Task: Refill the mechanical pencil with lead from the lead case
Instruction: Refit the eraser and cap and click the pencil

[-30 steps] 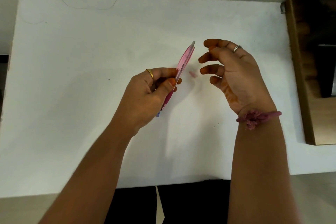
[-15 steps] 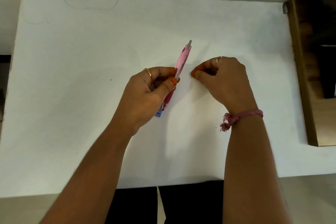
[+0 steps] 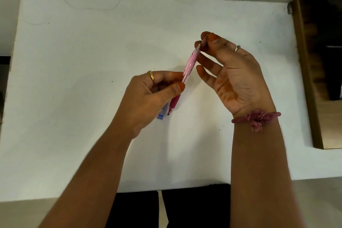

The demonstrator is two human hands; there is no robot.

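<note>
Pink pencil [image 3: 188,66] sits gripped mid-barrel in the left hand [image 3: 148,98] while the right hand [image 3: 231,72] pinches its cap [image 3: 204,42] just above the open end, seemingly closing up, lead case [image 3: 162,114] under the grip.

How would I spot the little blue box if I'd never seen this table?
Start at the white table. Find the left hand gripping the pink mechanical pencil. Just below that hand, beside the pencil's dark tip, a small lead case peeks out, the only blue thing there.
</note>
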